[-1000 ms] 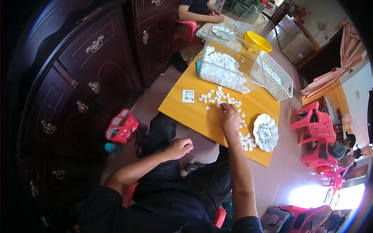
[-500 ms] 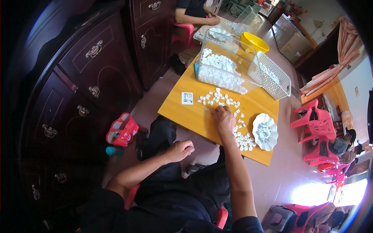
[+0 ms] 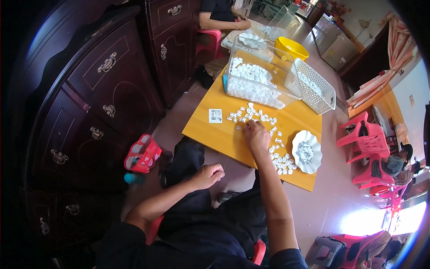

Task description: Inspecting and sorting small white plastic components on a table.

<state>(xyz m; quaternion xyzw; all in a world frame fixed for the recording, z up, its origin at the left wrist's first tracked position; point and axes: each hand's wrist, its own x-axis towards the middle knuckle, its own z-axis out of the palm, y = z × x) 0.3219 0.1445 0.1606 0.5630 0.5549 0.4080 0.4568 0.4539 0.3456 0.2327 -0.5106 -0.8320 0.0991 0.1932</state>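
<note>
Over the wooden table (image 3: 201, 127), my right hand (image 3: 256, 136) reaches down at the near edge of a scatter of small white plastic pieces (image 3: 251, 112). Its fingers are bent together and pointed at the tabletop; whatever they pinch, if anything, is hidden beneath them. One white piece (image 3: 238, 127) lies alone just left of these fingers. My left hand (image 3: 207, 176) hovers above my lap, short of the table's near edge, fingers curled closed; their contents cannot be seen. A denser group of white pieces (image 3: 282, 163) lies to the right of my right forearm.
A clear bin (image 3: 286, 96) heaped with white pieces stands behind the scatter, beside a white perforated basket (image 3: 325, 103). A scalloped white dish (image 3: 315, 157) holds grey-white bits. A printed card (image 3: 215, 115), yellow basin (image 3: 293, 53), red bag (image 3: 144, 154) and seated co-worker's arm (image 3: 219, 23) also show.
The whole view has shifted slightly. My right hand stays at the same part of the scatter with only a slight shift, and my left hand keeps its curled pose.
</note>
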